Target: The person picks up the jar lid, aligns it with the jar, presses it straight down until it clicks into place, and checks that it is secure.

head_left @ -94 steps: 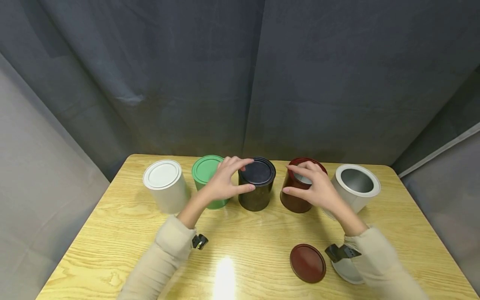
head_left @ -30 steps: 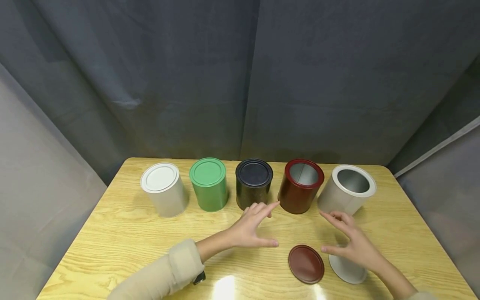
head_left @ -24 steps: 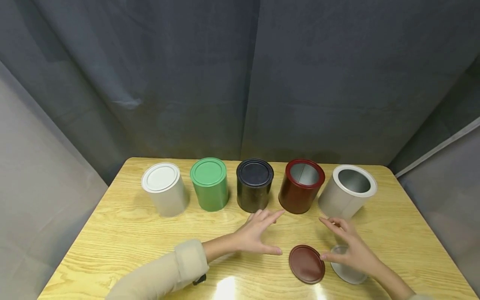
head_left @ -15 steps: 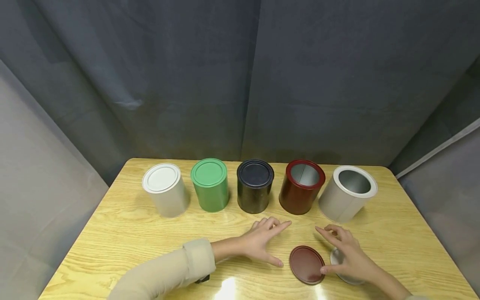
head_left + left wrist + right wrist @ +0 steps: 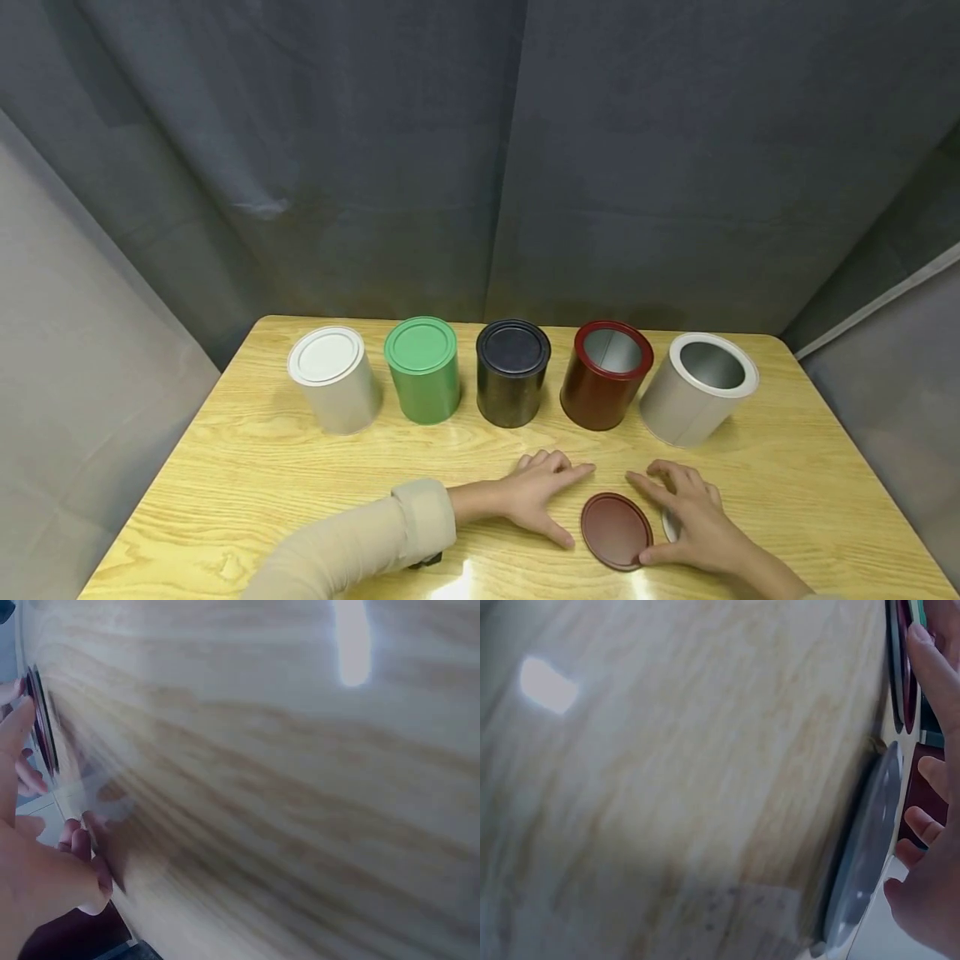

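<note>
The dark red lid (image 5: 615,531) lies flat on the table (image 5: 262,492) between the left hand (image 5: 534,497), spread and empty, and the right hand (image 5: 696,523), loosely spread, holding nothing, thumb at the lid's rim, contact unclear, a bracketing apparently suited to its round edge.

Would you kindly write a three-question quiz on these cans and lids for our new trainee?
1. Count: how many of the five cans in the row have no lid on?
2. True or false: in the head view, the dark red lid lies between the left hand and the right hand.
3. Fill in the blank: the can between the green can and the dark red can is ____.

Key: 1. Two: the dark red can and the white can at the right end. 2. True. 3. Black.
</note>
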Action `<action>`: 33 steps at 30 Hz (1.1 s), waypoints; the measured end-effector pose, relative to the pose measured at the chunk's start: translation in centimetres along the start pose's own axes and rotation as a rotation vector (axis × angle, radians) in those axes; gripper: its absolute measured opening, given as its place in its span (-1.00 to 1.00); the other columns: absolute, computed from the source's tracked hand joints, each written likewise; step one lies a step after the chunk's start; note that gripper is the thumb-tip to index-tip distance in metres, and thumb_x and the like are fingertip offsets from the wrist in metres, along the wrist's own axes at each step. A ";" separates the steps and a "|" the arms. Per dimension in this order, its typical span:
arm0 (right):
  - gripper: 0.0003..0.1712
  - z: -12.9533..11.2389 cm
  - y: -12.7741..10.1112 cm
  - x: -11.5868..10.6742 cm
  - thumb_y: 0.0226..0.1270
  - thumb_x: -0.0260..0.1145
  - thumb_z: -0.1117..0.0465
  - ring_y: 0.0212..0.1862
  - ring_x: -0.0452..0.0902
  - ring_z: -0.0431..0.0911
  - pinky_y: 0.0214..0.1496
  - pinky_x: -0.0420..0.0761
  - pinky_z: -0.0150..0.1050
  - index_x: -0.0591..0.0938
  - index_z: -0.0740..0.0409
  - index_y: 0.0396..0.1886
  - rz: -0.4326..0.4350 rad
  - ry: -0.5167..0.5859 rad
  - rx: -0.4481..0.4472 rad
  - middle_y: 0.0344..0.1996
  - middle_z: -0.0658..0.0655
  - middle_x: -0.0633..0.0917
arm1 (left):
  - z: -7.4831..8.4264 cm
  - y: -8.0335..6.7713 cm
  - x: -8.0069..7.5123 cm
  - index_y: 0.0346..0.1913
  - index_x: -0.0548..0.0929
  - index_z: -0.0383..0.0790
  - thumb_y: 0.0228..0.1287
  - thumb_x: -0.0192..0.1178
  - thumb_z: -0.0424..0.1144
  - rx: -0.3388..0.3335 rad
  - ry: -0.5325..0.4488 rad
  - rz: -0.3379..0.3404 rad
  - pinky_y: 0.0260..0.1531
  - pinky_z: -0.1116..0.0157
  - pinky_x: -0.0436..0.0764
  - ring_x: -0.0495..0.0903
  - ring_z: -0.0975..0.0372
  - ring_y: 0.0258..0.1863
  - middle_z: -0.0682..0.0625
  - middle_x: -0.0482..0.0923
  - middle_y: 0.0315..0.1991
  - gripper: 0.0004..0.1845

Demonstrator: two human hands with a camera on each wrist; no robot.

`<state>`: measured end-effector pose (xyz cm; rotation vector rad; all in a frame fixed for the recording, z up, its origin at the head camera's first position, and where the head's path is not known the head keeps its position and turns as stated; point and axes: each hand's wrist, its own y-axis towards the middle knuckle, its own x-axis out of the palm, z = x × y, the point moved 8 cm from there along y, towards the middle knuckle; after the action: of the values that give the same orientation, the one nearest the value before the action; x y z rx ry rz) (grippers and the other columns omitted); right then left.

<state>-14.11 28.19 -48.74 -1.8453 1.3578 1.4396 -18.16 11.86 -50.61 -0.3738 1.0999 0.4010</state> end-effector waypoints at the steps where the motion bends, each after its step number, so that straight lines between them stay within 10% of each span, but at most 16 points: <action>1: 0.08 0.0 0.0 0.1 -0.43 0.40 -0.42 0.05 0.14 0.11 -0.21 0.09 0.00 0.49 0.06 0.16 -0.006 -0.001 0.002 0.03 0.22 0.37 | 0.0 0.1 0.1 0.42 0.05 0.07 -0.15 0.29 0.30 -0.005 0.015 -0.008 -0.29 0.48 0.11 0.16 0.40 -0.16 0.14 0.21 0.02 0.05; 33: 0.02 -0.6 -0.2 0.4 -0.46 0.31 -0.50 0.04 0.20 0.06 -0.19 0.14 -0.01 0.57 -0.04 0.09 -0.033 -0.026 -0.032 0.01 0.17 0.42 | 0.9 0.8 0.7 0.33 0.20 0.29 -0.16 0.18 0.42 -0.082 0.201 -0.078 -0.35 0.44 0.06 0.07 0.37 -0.27 0.25 0.11 -0.17 -0.10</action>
<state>-13.67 27.62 -48.89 -1.8534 1.2928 1.4720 -17.56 13.13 -50.97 -0.5369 1.2629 0.3455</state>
